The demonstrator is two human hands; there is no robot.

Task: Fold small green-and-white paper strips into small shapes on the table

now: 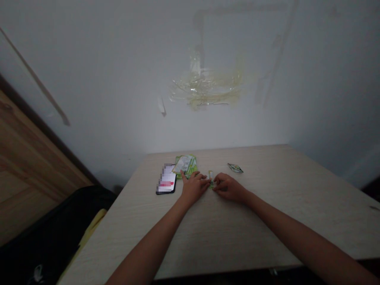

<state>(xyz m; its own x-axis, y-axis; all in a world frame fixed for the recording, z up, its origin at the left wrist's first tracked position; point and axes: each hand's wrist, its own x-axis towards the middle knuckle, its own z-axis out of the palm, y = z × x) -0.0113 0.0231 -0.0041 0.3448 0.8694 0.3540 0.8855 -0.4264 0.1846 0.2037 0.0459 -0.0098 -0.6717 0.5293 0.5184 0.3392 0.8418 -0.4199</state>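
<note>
Between my two hands a small green and white printed piece (pixel 211 174), paper or film, lies low over the table; its lower part is partly hidden by fingers. My left hand (pixel 194 187) is closed at the fingertips on its left side, with the thumb side near a larger green and white packet (pixel 186 163). From the right, my right hand (pixel 228 187) pinches the same piece at its edge. To the right and farther back lies a small folded green and white piece (pixel 235 168), apart from both hands.
A phone (pixel 166 180) with a lit, partly blurred screen lies left of the packet. The pale wooden table (pixel 267 237) meets a white wall (pixel 118 79) bearing old clear tape (pixel 208 89). Dark fabric (pixel 68 221) and a wooden panel (pixel 26 158) stand at the left.
</note>
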